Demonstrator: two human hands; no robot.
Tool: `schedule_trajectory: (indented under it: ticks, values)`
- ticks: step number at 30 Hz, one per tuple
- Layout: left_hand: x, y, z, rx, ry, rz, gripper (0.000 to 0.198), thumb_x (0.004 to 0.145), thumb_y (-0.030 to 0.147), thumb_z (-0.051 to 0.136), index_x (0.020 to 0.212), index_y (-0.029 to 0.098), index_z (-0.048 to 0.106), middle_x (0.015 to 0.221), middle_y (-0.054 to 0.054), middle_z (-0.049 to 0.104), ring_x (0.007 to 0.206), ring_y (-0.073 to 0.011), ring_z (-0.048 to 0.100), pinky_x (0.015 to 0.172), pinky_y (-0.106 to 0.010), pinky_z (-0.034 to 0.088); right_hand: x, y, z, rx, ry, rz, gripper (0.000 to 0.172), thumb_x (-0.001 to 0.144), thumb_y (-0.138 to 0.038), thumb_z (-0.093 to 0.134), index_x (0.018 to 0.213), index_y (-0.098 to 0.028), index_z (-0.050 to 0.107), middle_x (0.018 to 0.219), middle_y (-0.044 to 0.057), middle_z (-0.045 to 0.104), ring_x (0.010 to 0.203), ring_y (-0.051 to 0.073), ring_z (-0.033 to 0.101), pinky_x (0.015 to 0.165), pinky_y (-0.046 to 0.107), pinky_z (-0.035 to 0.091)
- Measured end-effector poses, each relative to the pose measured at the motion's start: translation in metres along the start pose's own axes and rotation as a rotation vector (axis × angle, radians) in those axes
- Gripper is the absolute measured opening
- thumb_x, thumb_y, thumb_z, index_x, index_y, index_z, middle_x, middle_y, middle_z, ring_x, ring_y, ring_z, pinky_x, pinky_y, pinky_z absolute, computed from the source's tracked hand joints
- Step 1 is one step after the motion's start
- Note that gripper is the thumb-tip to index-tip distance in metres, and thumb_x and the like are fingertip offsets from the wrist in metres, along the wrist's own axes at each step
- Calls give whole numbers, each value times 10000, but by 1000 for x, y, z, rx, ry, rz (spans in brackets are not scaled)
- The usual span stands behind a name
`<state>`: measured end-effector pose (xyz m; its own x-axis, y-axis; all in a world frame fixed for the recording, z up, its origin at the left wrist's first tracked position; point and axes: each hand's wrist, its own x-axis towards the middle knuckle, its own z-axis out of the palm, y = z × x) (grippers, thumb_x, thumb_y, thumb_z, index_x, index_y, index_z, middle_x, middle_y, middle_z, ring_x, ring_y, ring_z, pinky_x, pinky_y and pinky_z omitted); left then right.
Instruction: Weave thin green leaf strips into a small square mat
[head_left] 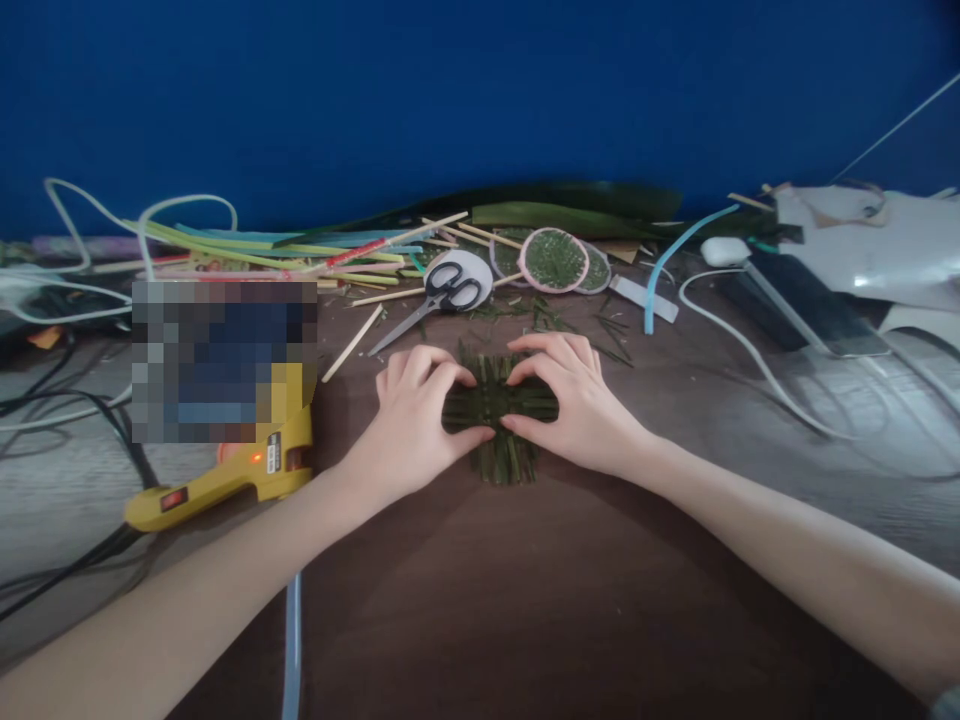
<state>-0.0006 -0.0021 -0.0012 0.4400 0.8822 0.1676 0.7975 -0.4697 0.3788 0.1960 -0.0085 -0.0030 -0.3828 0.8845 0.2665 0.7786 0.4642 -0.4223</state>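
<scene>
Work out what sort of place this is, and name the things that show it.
Probably a handicraft workspace, judging by the black-handled scissors, what looks like a yellow hot-glue gun, and the crossed green leaf strips between the hands.

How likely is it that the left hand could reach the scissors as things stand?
Probably yes: the scissors lie just beyond the left hand, and nothing visible stands between them, though it would first leave the green strips.
</scene>
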Motion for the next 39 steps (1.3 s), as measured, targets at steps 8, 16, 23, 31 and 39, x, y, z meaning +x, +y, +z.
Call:
schedule_trajectory:
  ticks: [8, 16, 23, 31, 39]
  values:
    - [1, 1, 0, 2, -11, -5, 353, 686, 400, 669, 947, 203, 533, 1021, -58, 455, 1058, -275, 372, 859, -440, 335, 0, -1, 0, 5, -1, 6, 220, 723, -351, 610, 866, -213, 514, 1205, 80, 501, 1165, 276, 380, 919, 462, 323]
    - [-1, -1, 1, 6, -6, 10, 360, 688, 405, 667, 946, 204, 517, 1018, -57, 455, 1039, -269, 382, 848, -439, 341, 0, -1, 0, 10, 6, -3, 188, 724, -333, 607, 830, -219, 503, 1210, 78, 501, 1162, 282, 384, 911, 472, 319]
    - [1, -1, 3, 0, 58, -8, 463, 621, 418, 718, 919, 174, 459, 994, -67, 464, 1019, -267, 400, 864, -439, 350, 0, 0, 1, 6, 4, 10, 240, 709, -339, 626, 860, -209, 491, 1218, 86, 495, 1166, 280, 371, 928, 465, 313]
    - [0, 0, 2, 23, 63, -26, 447, 619, 435, 713, 876, 170, 463, 964, -65, 482, 1005, -273, 416, 842, -441, 355, 0, 0, 0, 2, 2, -11, 215, 726, -346, 605, 866, -215, 508, 1213, 78, 496, 1166, 274, 377, 922, 462, 318]
    - [0, 0, 1, 19, 39, -35, 436, 627, 446, 703, 873, 175, 466, 961, -64, 485, 999, -278, 416, 819, -437, 357, 1, -2, -2, 12, -12, -6, 177, 738, -350, 591, 844, -225, 524, 1212, 77, 498, 1171, 291, 376, 908, 479, 328]
